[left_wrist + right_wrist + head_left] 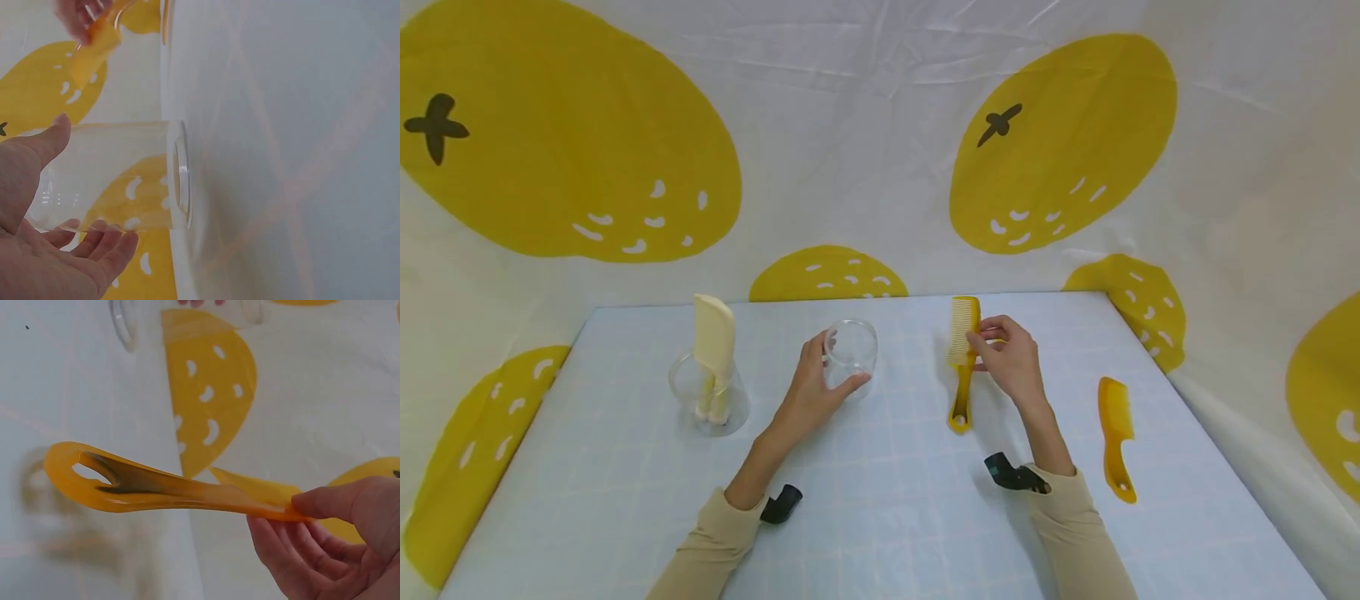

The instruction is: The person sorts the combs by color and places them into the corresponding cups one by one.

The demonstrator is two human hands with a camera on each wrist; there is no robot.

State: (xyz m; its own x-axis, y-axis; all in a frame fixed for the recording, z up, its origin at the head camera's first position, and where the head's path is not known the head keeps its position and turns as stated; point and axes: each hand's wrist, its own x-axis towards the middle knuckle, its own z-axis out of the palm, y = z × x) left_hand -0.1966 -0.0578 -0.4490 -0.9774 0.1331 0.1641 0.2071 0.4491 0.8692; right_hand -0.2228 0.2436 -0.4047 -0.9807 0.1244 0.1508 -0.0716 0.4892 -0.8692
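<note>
My left hand (808, 396) holds a clear cup (853, 354) around its side, thumb on one side and fingers on the other. In the left wrist view the cup (119, 178) is see-through, its base at the table. To the right, my right hand (1013, 358) pinches a yellow comb (962, 392) between thumb and fingers near where teeth and handle meet. Its teeth point up and away, and the handle with a hole hangs toward me. The right wrist view shows the comb's handle (144, 487) raised off the table, a blurred shadow beneath.
Another yellow comb (1116, 437) lies on the table at the right. Left of my left hand stands a clear cup (737, 408) holding a cream, flat-bladed tool (713, 337) like a spatula. A fruit-patterned cloth (850, 167) hangs behind the pale table (880, 533).
</note>
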